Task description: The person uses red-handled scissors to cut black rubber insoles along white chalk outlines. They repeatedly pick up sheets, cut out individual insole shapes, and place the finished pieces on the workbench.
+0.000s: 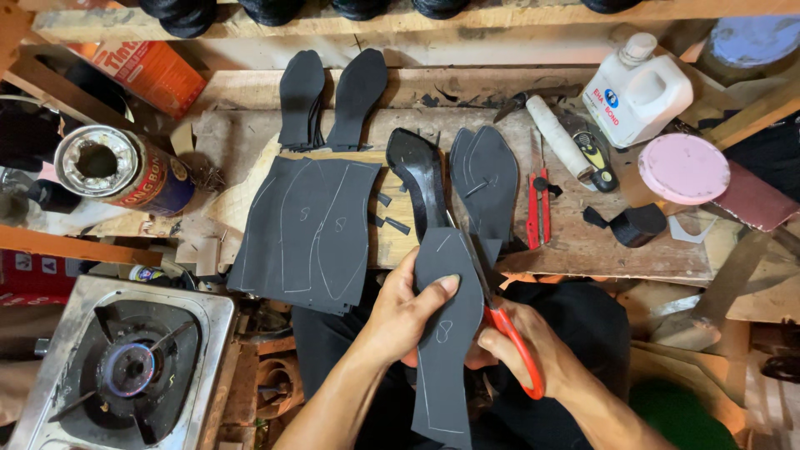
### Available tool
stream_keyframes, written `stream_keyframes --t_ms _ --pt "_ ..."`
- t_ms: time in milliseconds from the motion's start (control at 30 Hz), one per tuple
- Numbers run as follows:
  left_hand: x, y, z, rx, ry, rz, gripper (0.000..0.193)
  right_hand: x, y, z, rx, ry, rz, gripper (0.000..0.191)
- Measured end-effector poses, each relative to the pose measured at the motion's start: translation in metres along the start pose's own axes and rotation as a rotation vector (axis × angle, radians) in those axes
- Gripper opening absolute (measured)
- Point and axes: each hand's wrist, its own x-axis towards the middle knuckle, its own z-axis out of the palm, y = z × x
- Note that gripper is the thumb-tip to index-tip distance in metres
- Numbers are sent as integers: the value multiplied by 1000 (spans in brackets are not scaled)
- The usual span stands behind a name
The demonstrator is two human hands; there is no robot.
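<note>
My left hand [404, 312] grips a dark grey rubber sheet piece [446, 350] with a chalk sole outline, thumb pressed on its face. My right hand [521, 346] holds red-handled scissors [500, 312], whose blades run up along the piece's right edge. Above on the wooden bench [633, 250] lie a larger marked grey sheet [308, 229], cut black sole shapes [487, 179] and a black shoe form [417, 175].
A lit gas burner [125, 367] sits lower left, an open glue tin [112, 167] behind it. Two soles [333, 96] lean at the back. Red snips [537, 208], a white roll [558, 137], a utility knife [593, 154], a white bottle [637, 87] and pink lid [683, 167] lie right.
</note>
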Motion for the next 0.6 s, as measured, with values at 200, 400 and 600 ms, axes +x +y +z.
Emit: stream_keyframes --t_ms 200,400,600 --pt "-2 0 -8 27 -6 -93 48 -1 0 3 14 60 246 23" --pt "3 -5 -11 -44 -48 1 43 -3 10 2 101 83 231 28" --pt "6 -2 -20 34 -61 33 37 -5 11 -14 27 -68 221 32"
